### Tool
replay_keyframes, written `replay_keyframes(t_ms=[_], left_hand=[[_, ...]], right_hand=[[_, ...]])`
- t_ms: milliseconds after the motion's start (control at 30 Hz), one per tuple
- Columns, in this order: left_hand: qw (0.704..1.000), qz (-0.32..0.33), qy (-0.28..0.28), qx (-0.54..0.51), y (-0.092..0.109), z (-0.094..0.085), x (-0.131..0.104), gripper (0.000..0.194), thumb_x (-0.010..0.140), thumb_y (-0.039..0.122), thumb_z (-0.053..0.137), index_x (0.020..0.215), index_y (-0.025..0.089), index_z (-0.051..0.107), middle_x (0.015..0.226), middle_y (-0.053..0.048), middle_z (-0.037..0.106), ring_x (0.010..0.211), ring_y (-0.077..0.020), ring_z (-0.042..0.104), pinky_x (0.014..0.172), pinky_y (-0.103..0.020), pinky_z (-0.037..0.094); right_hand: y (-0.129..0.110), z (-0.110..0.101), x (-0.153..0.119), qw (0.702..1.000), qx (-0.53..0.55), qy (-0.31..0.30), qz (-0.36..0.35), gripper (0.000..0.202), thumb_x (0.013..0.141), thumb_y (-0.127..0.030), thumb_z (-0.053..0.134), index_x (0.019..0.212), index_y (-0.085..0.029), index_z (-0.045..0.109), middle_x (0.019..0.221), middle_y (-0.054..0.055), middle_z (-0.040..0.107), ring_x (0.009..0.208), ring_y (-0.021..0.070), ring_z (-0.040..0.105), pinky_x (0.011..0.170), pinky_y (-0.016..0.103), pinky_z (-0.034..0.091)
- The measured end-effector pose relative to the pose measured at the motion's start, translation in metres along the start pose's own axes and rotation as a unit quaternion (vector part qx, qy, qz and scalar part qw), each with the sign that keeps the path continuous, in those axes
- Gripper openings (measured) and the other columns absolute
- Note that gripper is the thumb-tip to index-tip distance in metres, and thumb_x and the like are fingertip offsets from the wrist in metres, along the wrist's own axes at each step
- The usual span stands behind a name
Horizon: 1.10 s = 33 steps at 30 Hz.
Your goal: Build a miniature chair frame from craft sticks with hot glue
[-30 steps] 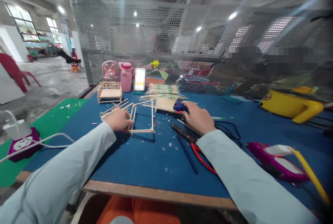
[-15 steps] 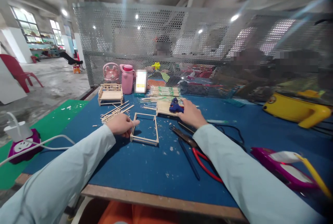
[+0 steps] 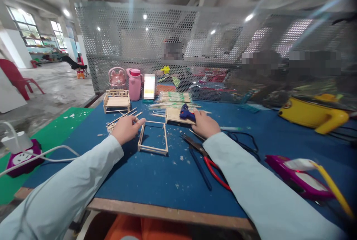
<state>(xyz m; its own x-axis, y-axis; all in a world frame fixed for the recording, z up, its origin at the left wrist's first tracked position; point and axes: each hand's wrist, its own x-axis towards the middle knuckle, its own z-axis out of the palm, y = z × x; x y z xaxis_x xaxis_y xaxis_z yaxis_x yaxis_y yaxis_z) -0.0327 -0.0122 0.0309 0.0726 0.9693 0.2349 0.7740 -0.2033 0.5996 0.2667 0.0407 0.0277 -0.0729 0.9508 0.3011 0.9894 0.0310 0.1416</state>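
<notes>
A rectangular frame of thin wooden sticks (image 3: 153, 150) lies on the blue table in front of me. My left hand (image 3: 126, 129) is at its left side, fingers bent and thumb at the far left corner, closed on it as far as I can see. My right hand (image 3: 206, 124) is wrapped round the handle of a blue glue gun (image 3: 186, 113), whose front lies over a flat wooden stick panel (image 3: 173, 115). Red-handled pliers (image 3: 205, 151) and a dark blue slim tool (image 3: 201, 169) lie beneath and beside my right forearm.
A small wooden stick bench (image 3: 117, 102) stands at the back left, near loose sticks (image 3: 122, 117), a pink bottle (image 3: 135, 86) and a lit phone (image 3: 149, 87). Bundled sticks (image 3: 175, 97) lie behind. On the right are a yellow pot (image 3: 306, 112) and a purple power strip (image 3: 298, 177).
My left hand has shifted slightly up along the frame's left side, its thumb now at the far corner. My right hand has closed round the glue gun's handle. The view has turned slightly.
</notes>
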Motion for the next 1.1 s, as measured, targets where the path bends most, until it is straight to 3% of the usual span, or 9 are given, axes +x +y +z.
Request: replay_keyframes(t_ms=[200, 400, 467, 567, 667, 767, 933, 1100], left_hand=[[0.999, 0.033, 0.04, -0.008, 0.005, -0.008, 0.012, 0.044, 0.08, 0.053, 0.038, 0.069, 0.017, 0.06, 0.058, -0.005, 0.064, 0.053, -0.0156, 0.058, 0.053, -0.025, 0.039], [0.987, 0.131, 0.023, 0.088, 0.029, -0.022, 0.076, 0.029, 0.077, 0.038, 0.049, 0.081, 0.016, 0.067, 0.064, -0.006, 0.066, 0.061, -0.0169, 0.06, 0.061, -0.025, 0.042], [0.976, 0.166, -0.033, 0.137, 0.038, -0.012, 0.103, 0.024, 0.076, 0.03, 0.051, 0.086, 0.015, 0.068, 0.073, -0.008, 0.068, 0.067, -0.0177, 0.061, 0.065, -0.025, 0.043], [0.962, 0.207, -0.101, 0.148, 0.048, 0.019, 0.135, 0.017, 0.068, 0.019, 0.058, 0.079, 0.017, 0.07, 0.074, -0.007, 0.069, 0.071, -0.0178, 0.062, 0.067, -0.024, 0.043], [0.946, 0.24, -0.158, 0.147, 0.057, 0.055, 0.152, 0.014, 0.061, 0.011, 0.061, 0.069, 0.019, 0.07, 0.064, -0.003, 0.067, 0.068, -0.0157, 0.062, 0.065, -0.02, 0.044], [0.934, 0.257, -0.192, 0.156, 0.062, 0.08, 0.163, 0.014, 0.063, 0.007, 0.056, 0.061, 0.016, 0.067, 0.061, -0.003, 0.065, 0.07, -0.0147, 0.061, 0.068, -0.02, 0.043], [0.919, 0.252, -0.241, 0.184, 0.063, 0.093, 0.176, 0.006, 0.06, 0.009, 0.061, 0.063, 0.01, 0.066, 0.065, -0.007, 0.065, 0.074, -0.0194, 0.06, 0.071, -0.026, 0.043], [0.924, 0.231, -0.249, 0.176, 0.067, 0.092, 0.171, 0.009, 0.063, 0.009, 0.057, 0.058, 0.01, 0.063, 0.068, -0.012, 0.065, 0.08, -0.0238, 0.06, 0.075, -0.031, 0.042]], right_hand=[[0.01, -0.005, 0.002, 1.0, 0.009, 0.026, 0.003, 0.04, 0.076, -0.019, 0.045, 0.115, -0.009, 0.048, 0.104, 0.018, 0.06, 0.092, 0.0259, 0.059, 0.075, 0.032, 0.043], [0.045, -0.02, -0.002, 0.979, 0.098, 0.137, 0.119, 0.051, 0.073, -0.028, 0.048, 0.122, -0.012, 0.046, 0.105, 0.017, 0.063, 0.091, 0.0289, 0.061, 0.077, 0.037, 0.045], [0.052, -0.02, -0.005, 0.97, 0.121, 0.152, 0.145, 0.054, 0.073, -0.028, 0.048, 0.124, -0.009, 0.045, 0.106, 0.018, 0.063, 0.093, 0.0303, 0.061, 0.08, 0.038, 0.045], [0.057, -0.016, -0.008, 0.966, 0.138, 0.139, 0.167, 0.059, 0.072, -0.028, 0.049, 0.127, -0.006, 0.043, 0.107, 0.02, 0.063, 0.096, 0.031, 0.061, 0.083, 0.039, 0.045], [0.061, -0.012, -0.01, 0.965, 0.142, 0.123, 0.183, 0.062, 0.071, -0.028, 0.049, 0.129, -0.005, 0.042, 0.107, 0.019, 0.063, 0.095, 0.03, 0.061, 0.084, 0.038, 0.045], [0.064, -0.006, -0.009, 0.963, 0.148, 0.124, 0.188, 0.062, 0.071, -0.027, 0.05, 0.128, -0.006, 0.044, 0.108, 0.018, 0.063, 0.096, 0.0293, 0.061, 0.085, 0.038, 0.045], [0.068, 0.003, -0.007, 0.961, 0.152, 0.124, 0.194, 0.06, 0.07, -0.025, 0.052, 0.126, -0.006, 0.046, 0.106, 0.019, 0.064, 0.094, 0.0294, 0.062, 0.082, 0.037, 0.046], [0.065, 0.004, -0.007, 0.962, 0.152, 0.129, 0.186, 0.059, 0.07, -0.024, 0.052, 0.126, -0.006, 0.046, 0.105, 0.019, 0.064, 0.094, 0.029, 0.062, 0.083, 0.037, 0.046]])
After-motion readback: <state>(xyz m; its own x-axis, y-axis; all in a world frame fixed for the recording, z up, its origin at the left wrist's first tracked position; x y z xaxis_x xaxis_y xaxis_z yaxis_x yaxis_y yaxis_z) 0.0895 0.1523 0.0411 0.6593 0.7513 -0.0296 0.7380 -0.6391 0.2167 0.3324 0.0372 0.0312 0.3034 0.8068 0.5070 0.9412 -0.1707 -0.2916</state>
